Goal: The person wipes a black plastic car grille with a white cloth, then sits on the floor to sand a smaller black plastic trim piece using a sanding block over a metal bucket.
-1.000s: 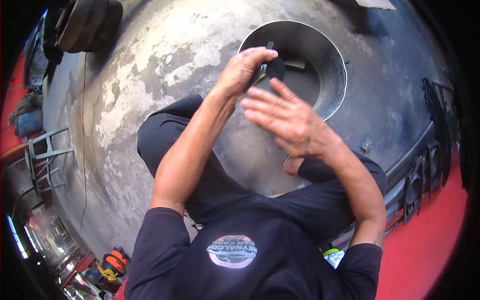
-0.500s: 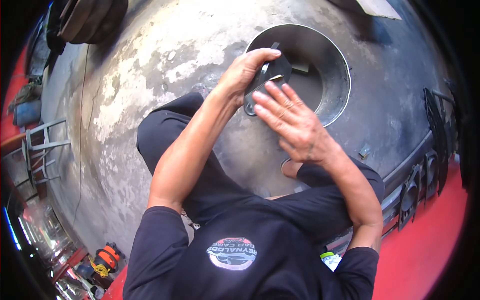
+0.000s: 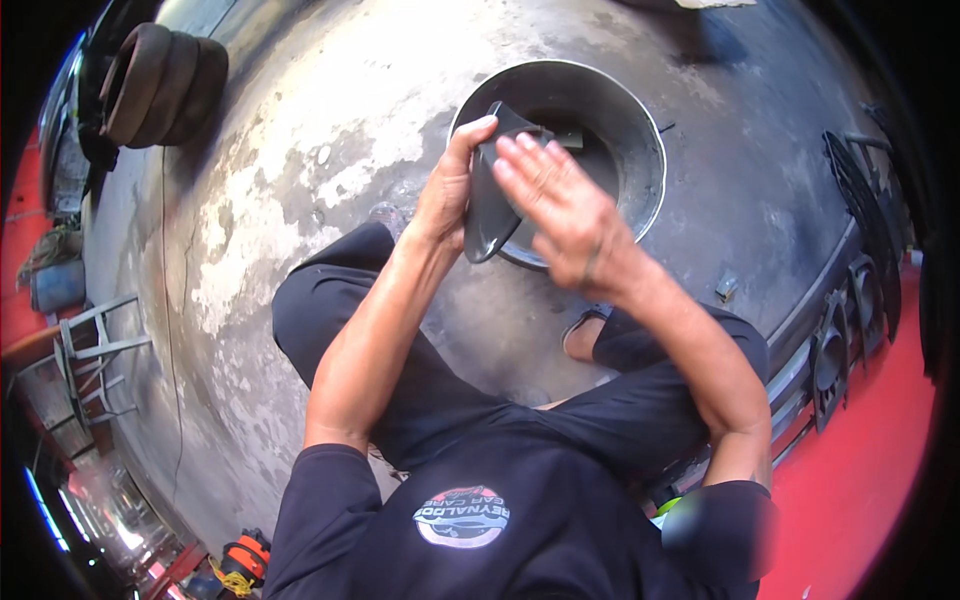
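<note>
My left hand point(image 3: 447, 190) is closed on the left edge of a dark, glossy curved panel point(image 3: 486, 205), its thumb stretched along the upper edge. The panel stands tilted above the near left side of a round metal tub point(image 3: 652, 150). My right hand point(image 3: 568, 205) is open, its fingers stretched and slightly blurred, over the panel's right side. Whether anything thin lies under those fingers is hidden. Inside the tub, a small pale block point(image 3: 570, 138) shows near the far wall, above a dark bottom.
Stacked tires point(image 3: 165, 88) stand at the far left. A metal frame point(image 3: 100, 350) is at the left edge, above an orange-and-black device point(image 3: 245, 560). Dark car parts point(image 3: 835, 350) line the right side by a red floor area. A small object point(image 3: 726, 288) lies right of my foot.
The panel has turned, now showing its dark smooth side, and both hands have shifted slightly left in the view. My right hand has moved up along the panel. The view itself has shifted.
</note>
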Available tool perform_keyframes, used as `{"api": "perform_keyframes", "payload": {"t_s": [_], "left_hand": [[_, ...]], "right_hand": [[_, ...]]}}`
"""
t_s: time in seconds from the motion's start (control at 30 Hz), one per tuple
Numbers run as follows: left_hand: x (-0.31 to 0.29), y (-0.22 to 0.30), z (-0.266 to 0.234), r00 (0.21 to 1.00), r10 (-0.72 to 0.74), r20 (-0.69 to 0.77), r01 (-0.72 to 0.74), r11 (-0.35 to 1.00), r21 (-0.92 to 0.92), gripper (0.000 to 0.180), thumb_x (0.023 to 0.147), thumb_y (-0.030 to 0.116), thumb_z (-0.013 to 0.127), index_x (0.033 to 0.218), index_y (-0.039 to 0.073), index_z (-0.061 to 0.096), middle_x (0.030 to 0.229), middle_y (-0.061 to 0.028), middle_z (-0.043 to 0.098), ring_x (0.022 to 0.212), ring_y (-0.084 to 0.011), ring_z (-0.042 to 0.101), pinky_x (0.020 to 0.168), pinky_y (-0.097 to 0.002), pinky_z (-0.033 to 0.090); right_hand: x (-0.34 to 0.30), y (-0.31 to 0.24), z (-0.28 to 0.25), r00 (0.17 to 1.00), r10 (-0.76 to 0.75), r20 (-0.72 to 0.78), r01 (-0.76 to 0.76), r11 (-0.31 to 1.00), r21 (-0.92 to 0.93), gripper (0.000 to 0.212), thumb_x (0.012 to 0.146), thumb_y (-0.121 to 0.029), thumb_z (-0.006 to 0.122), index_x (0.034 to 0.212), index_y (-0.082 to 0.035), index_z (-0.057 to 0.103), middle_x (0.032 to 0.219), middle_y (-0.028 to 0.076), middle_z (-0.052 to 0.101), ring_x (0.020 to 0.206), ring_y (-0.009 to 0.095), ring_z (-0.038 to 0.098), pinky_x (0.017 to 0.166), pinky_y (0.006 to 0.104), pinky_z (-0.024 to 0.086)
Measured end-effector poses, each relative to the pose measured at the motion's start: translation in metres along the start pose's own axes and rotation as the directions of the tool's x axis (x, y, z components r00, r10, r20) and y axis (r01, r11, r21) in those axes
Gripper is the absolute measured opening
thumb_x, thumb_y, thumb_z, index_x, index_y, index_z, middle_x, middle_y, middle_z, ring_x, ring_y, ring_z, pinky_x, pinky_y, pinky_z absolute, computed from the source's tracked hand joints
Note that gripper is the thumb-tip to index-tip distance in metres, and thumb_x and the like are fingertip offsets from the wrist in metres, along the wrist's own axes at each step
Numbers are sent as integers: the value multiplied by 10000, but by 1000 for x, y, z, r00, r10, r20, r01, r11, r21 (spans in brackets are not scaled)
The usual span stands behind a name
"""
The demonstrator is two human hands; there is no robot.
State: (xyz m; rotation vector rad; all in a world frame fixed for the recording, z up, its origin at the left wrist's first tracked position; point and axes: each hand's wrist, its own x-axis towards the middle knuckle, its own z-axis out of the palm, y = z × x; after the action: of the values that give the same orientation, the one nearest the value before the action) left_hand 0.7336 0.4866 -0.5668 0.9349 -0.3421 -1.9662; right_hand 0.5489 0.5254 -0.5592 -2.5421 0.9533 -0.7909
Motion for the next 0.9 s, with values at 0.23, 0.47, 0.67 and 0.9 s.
{"api": "perform_keyframes", "payload": {"t_s": [0.23,0.47,0.67,0.9], "left_hand": [[4,-16,-5,1000,17,-18,-18,998,-61,442,1042,481,630,1194,72,698,1048,-92,756,960,-193,739,893,-352,611],[0,-17,2,993,96,-71,-90,993,76,527,1089,501,526,1361,56,611,1300,-125,688,1154,-232,686,1042,-406,550],[5,-21,-2,990,138,-25,-137,988,65,529,1077,497,552,1378,68,628,1251,-98,717,1106,-202,703,965,-358,580],[1,-20,1,991,131,-32,-127,986,104,516,1058,528,565,1293,78,656,1204,-115,722,1071,-215,714,947,-380,591]], "right_hand": [[2,1,10,992,80,-101,-76,996,46,562,949,-177,625,1440,84,534,1570,279,468,1499,413,414,1243,557,308],[3,-25,11,989,85,-118,-92,994,-62,561,1007,-240,591,1443,106,516,1523,312,501,1463,441,449,1219,566,329],[2,-25,16,978,141,-155,-142,990,6,581,1013,-240,588,1448,133,492,1550,337,454,1469,471,428,1232,557,315],[12,-8,12,971,165,-170,-176,983,-47,552,1022,-248,576,1444,103,517,1543,309,480,1459,430,456,1212,571,335]]}}
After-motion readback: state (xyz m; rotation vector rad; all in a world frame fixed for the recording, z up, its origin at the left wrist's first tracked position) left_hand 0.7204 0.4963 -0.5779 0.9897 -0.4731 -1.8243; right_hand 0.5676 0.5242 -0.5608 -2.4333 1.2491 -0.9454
